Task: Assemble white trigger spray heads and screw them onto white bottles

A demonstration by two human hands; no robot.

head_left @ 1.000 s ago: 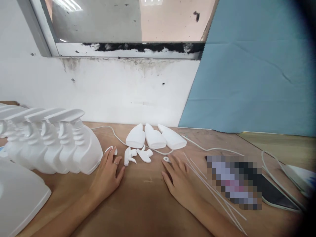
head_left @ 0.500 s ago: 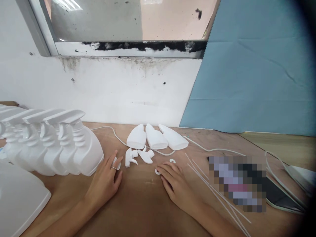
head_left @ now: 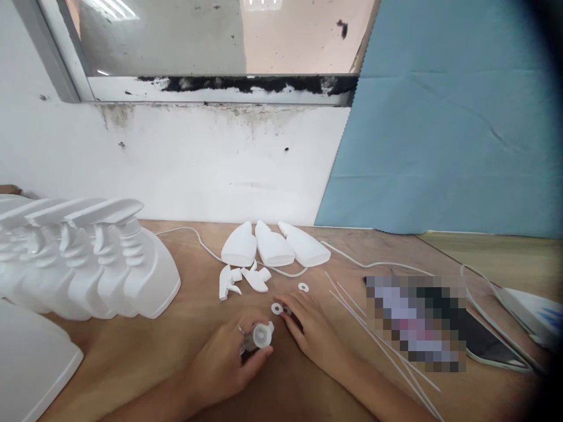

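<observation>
My left hand [head_left: 224,354] is closed around a white plastic sprayer part [head_left: 263,335], whose round opening faces up towards me. Beside it on the right, my right hand [head_left: 314,328] rests low over the table with its fingertips drawn together on a small white washer [head_left: 287,310], partly hidden by them. Another flat washer [head_left: 277,308] lies at those fingertips, and a third washer [head_left: 303,288] sits just beyond the hand. Two white trigger pieces [head_left: 229,282] lie on the table beyond my hands.
Three white bottle-shaped shells [head_left: 275,249] lie near the wall with a cable [head_left: 373,265] running by them. White moulded bodies [head_left: 152,275] stand in a row at left. Thin white tubes [head_left: 373,328] and a phone [head_left: 495,346], partly blurred out, are on the right.
My left hand has moved right and towards me, now gripping the white sprayer part with its opening showing. My right hand has shifted slightly, its fingertips now on a washer. The view has moved slightly.
</observation>
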